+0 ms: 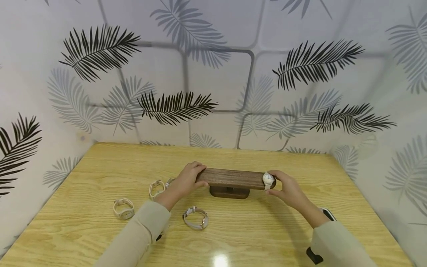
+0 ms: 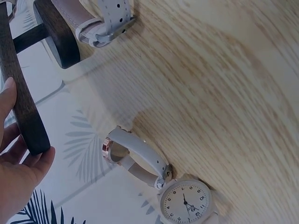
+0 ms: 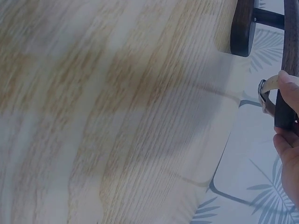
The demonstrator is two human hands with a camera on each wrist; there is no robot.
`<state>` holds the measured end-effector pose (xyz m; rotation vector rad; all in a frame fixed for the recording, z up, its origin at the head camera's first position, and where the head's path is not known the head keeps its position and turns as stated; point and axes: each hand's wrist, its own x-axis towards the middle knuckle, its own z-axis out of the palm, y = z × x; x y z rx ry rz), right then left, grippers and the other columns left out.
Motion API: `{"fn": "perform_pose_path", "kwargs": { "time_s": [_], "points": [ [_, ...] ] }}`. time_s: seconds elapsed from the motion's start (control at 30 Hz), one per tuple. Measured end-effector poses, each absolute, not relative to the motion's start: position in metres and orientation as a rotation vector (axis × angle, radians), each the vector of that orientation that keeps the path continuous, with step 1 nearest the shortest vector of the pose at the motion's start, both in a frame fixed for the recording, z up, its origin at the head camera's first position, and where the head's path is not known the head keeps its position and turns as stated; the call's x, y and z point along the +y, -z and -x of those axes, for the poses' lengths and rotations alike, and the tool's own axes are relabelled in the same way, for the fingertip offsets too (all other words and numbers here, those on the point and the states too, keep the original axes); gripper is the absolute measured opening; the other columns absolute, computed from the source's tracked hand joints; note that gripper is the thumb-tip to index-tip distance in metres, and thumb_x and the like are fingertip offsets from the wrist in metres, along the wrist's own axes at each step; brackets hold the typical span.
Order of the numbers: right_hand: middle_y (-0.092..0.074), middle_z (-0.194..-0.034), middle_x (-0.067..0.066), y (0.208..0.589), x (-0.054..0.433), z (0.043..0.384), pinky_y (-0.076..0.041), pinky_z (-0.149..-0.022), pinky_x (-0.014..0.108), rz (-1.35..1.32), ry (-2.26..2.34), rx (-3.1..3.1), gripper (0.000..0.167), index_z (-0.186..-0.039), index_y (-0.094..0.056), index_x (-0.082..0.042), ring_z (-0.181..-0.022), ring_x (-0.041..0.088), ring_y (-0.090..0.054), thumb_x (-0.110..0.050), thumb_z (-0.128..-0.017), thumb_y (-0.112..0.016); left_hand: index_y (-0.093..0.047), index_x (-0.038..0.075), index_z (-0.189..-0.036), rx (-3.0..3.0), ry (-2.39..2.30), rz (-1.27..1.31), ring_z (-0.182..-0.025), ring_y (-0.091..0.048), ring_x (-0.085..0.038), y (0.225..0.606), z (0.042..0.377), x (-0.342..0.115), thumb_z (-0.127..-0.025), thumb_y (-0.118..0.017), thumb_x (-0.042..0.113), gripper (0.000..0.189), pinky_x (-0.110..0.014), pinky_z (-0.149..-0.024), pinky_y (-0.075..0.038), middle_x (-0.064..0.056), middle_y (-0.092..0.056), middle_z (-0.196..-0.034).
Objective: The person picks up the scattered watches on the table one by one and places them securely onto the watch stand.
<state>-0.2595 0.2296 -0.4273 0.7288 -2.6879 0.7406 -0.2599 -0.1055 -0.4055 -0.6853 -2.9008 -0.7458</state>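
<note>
A dark brown wooden watch stand (image 1: pixel 233 178), a long bar on a short post and rounded base, stands on the table. My left hand (image 1: pixel 188 179) grips the bar's left end, thumb in front and fingers behind; the left wrist view shows that hand (image 2: pixel 21 161) around the bar tip. A wristwatch (image 1: pixel 268 178) with a white dial and cream strap sits around the bar's right end. My right hand (image 1: pixel 288 189) pinches this watch between thumb and fingers. In the right wrist view the thumb lies on its strap (image 3: pixel 270 85), with fingers close under the bar's tip.
On the table (image 1: pixel 253 233), a pale-strapped watch (image 1: pixel 124 209) lies at the left, another watch (image 1: pixel 156 188) by my left wrist and a third (image 1: pixel 196 218) in front of the stand. A leaf-patterned wall covering (image 1: pixel 213 81) rises behind.
</note>
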Motion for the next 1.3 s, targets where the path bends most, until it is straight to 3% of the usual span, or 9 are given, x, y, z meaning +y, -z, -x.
{"fn": "perform_pose_path", "kwargs": {
  "time_s": [0.27, 0.67, 1.13, 1.3],
  "points": [
    [-0.061, -0.106, 0.019, 0.422, 0.227, 0.263, -0.051, -0.088, 0.045, -0.755, -0.835, -2.707, 0.051, -0.111, -0.054, 0.006, -0.101, 0.035, -0.06, -0.002, -0.068, -0.079, -0.05, -0.003, -0.129, -2.9, 0.737, 0.697, -0.119, -0.046, -0.035, 0.404, 0.26, -0.104, -0.083, -0.067, 0.027, 0.057, -0.044, -0.1, -0.043, -0.017, -0.051, -0.127],
    [-0.061, -0.108, 0.019, 0.424, 0.225, 0.265, -0.05, -0.084, 0.048, -0.761, -0.742, -2.705, 0.054, -0.112, -0.055, 0.006, -0.1, 0.035, -0.059, -0.007, -0.067, -0.082, -0.05, -0.003, -0.129, -2.928, 0.737, 0.706, -0.12, -0.046, -0.035, 0.402, 0.26, -0.103, -0.083, -0.067, 0.026, 0.056, -0.044, -0.099, -0.043, -0.018, -0.051, -0.127],
    [-0.06, -0.11, 0.022, 0.418, 0.216, 0.269, -0.052, -0.077, 0.044, -0.784, -0.722, -2.729, 0.057, -0.112, -0.055, 0.008, -0.093, 0.033, -0.06, -0.009, -0.066, -0.083, -0.05, -0.002, -0.128, -2.938, 0.702, 0.702, -0.121, -0.046, -0.035, 0.4, 0.26, -0.104, -0.083, -0.067, 0.027, 0.056, -0.044, -0.099, -0.043, -0.018, -0.051, -0.127],
    [-0.06, -0.106, 0.018, 0.416, 0.214, 0.27, -0.052, -0.073, 0.04, -0.794, -0.712, -2.759, 0.056, -0.111, -0.055, 0.006, -0.089, 0.026, -0.06, -0.01, -0.065, -0.084, -0.049, -0.003, -0.129, -2.95, 0.721, 0.699, -0.121, -0.045, -0.035, 0.4, 0.259, -0.104, -0.084, -0.066, 0.027, 0.057, -0.045, -0.1, -0.042, -0.018, -0.05, -0.128]
  ]
}}
